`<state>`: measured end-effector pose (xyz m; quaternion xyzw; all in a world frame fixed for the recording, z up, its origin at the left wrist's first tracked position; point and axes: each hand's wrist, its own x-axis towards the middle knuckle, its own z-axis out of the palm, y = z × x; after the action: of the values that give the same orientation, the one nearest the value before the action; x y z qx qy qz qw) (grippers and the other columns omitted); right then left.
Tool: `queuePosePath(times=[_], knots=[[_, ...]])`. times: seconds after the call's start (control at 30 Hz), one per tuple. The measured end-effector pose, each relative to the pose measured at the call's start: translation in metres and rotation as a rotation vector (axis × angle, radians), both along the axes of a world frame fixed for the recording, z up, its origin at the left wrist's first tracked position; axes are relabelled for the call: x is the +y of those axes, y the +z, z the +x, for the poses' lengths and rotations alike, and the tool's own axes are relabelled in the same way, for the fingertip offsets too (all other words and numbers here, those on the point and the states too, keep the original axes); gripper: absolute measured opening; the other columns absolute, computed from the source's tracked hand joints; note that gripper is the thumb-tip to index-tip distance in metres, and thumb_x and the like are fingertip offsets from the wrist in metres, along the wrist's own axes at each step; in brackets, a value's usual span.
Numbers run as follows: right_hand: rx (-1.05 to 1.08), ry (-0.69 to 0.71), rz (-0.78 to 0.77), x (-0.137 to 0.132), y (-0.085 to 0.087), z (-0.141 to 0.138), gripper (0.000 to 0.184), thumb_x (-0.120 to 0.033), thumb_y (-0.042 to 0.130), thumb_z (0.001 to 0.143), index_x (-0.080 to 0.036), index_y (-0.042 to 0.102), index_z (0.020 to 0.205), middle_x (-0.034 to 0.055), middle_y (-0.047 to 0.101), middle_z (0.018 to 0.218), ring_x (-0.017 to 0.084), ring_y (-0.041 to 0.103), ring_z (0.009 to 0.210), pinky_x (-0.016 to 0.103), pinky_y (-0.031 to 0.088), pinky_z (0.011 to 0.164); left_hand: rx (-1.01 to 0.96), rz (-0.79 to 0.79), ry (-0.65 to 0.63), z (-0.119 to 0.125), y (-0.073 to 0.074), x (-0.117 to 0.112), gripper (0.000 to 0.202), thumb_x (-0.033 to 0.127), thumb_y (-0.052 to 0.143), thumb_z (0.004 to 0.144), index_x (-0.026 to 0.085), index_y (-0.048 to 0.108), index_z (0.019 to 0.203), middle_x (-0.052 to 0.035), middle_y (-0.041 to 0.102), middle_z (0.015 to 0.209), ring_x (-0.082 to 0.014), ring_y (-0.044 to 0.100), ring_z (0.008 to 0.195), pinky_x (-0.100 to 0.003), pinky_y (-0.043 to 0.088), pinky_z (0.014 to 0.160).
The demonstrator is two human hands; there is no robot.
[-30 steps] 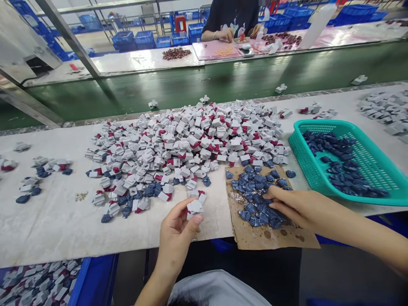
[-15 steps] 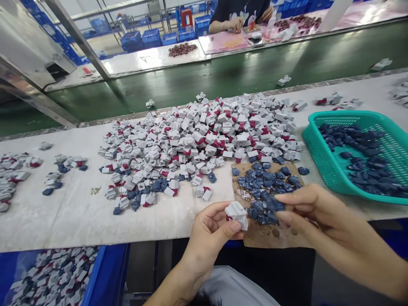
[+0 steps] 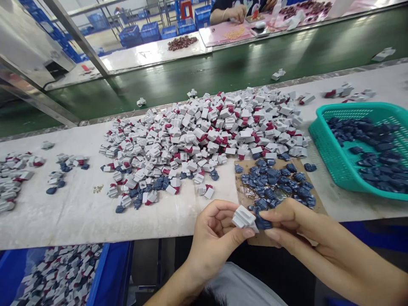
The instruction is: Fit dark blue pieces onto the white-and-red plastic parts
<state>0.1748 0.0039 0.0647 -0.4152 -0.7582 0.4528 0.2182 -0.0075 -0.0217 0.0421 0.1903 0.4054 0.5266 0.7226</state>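
Between the thumb and fingers of my left hand (image 3: 216, 236) is a white plastic part (image 3: 245, 218) with a stepped, blocky shape. My right hand (image 3: 295, 225) pinches a dark blue plastic piece (image 3: 263, 222) against the right side of the white part; whether the two are joined I cannot tell. Just beyond my hands, many dark blue fist-shaped pieces (image 3: 272, 178) lie on a brown cardboard sheet (image 3: 244, 199) with wet-looking patches. A large heap of white and dark red parts (image 3: 197, 131) spreads behind them.
A green basket (image 3: 331, 168) of dark blue pieces stands right. At lower left, a blue bin (image 3: 110, 263) holds white-and-blue parts. Beyond the white table (image 3: 79, 221) runs a green conveyor belt (image 3: 165, 76) carrying scattered parts. Across it a person's hand (image 3: 238, 13) works at a pink surface.
My right hand has moved left, bringing the dark blue piece from over the cardboard up to the white part. The view has shifted slightly. My left hand still holds the white part.
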Motion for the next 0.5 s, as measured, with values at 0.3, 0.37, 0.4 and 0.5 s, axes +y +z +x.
queuePosePath(times=[0.3,0.37,0.4,0.5], knots=[[0.071,0.036,-0.131,0.004,-0.02,-0.003,0.025,-0.038,0.043,0.099,-0.022,0.041,0.079,-0.0018,0.054,0.063,0.012,0.054,0.052,0.023,0.043,0.047,0.119,0.021,0.063,0.007,-0.011,-0.005,0.033,0.028,0.087,0.063,0.018,0.06,0.08,0.002,0.073,0.074,-0.0087,0.068,0.068,-0.016,0.054,0.066],[0.073,0.005,-0.114,0.002,-0.031,-0.005,0.024,-0.037,0.042,0.099,-0.022,0.039,0.081,-0.0024,0.053,0.062,0.013,0.054,0.052,0.024,0.042,0.047,0.14,0.012,0.079,0.008,-0.016,-0.006,0.034,0.03,0.086,0.065,0.018,0.058,0.081,0.0025,0.072,0.074,-0.0081,0.067,0.066,-0.016,0.054,0.066],[0.074,-0.01,-0.099,0.001,-0.035,-0.007,0.023,-0.037,0.041,0.099,-0.022,0.039,0.082,-0.0028,0.052,0.062,0.013,0.053,0.052,0.023,0.041,0.047,0.15,0.01,0.086,0.008,-0.019,-0.006,0.035,0.03,0.086,0.065,0.018,0.057,0.081,0.0026,0.071,0.074,-0.0079,0.066,0.066,-0.017,0.054,0.066],[0.078,-0.028,-0.058,-0.002,-0.043,-0.013,0.021,-0.033,0.039,0.1,-0.022,0.039,0.083,-0.0035,0.049,0.062,0.011,0.05,0.051,0.022,0.039,0.046,0.164,0.013,0.085,0.007,-0.024,-0.005,0.037,0.033,0.085,0.067,0.017,0.056,0.084,0.003,0.069,0.076,-0.0072,0.065,0.067,-0.018,0.055,0.066]])
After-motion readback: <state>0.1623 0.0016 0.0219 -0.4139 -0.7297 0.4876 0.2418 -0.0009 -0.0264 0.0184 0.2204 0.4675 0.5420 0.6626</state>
